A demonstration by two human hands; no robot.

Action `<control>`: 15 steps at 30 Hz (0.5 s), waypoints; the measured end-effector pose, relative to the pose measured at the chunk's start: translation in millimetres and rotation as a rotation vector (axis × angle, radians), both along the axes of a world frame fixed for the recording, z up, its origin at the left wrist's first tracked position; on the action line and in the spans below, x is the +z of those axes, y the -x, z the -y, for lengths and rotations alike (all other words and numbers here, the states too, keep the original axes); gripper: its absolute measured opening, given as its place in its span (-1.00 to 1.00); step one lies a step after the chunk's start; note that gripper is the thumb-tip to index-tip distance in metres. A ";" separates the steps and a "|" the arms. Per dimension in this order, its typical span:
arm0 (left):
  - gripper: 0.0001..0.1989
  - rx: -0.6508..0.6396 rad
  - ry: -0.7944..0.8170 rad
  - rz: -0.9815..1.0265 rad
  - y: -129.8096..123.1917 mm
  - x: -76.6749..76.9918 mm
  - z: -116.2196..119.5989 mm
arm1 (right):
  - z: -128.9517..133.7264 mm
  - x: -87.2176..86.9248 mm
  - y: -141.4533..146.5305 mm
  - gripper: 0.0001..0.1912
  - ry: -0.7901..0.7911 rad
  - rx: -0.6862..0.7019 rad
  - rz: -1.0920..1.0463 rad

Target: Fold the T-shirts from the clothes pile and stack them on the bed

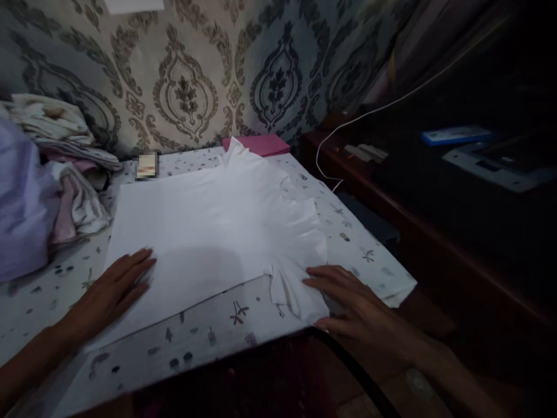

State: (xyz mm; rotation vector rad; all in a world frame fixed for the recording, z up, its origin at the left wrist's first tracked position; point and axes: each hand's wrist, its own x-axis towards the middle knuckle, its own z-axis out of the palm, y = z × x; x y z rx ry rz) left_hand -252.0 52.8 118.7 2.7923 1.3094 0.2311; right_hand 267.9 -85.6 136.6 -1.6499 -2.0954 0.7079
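A white garment [204, 215] lies spread on a table covered with a patterned white cloth [217, 316]. Its left part is smooth, while ruffled, wrinkled fabric shows on the right side. My left hand [115, 290] rests flat on the garment's lower left part, fingers apart and holding nothing. Over at the lower right, my right hand [348, 296] touches the edge of the wrinkled sleeve part with its fingers spread.
Piled clothes [65, 139] and a lilac cloth [21, 203] are at the left. A small box [147, 165] and a folded pink cloth [265, 144] lie at the back. On the right stands a dark desk [391, 197] with a white cable [361, 118] and a blue-edged item [455, 136].
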 end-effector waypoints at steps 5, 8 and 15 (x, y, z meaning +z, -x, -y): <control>-0.49 -0.024 -0.103 0.047 -6.3 -8.6 -5.2 | -29.7 18.1 11.0 -0.61 -0.064 -0.010 -0.030; -0.50 -0.007 -0.148 0.072 -17.2 -13.4 -12.3 | -63.7 27.9 24.8 -0.67 -0.134 0.024 -0.079; -0.52 0.045 -0.257 0.015 8.5 -31.8 -63.3 | -135.4 17.6 18.7 -0.74 -0.123 -0.110 0.042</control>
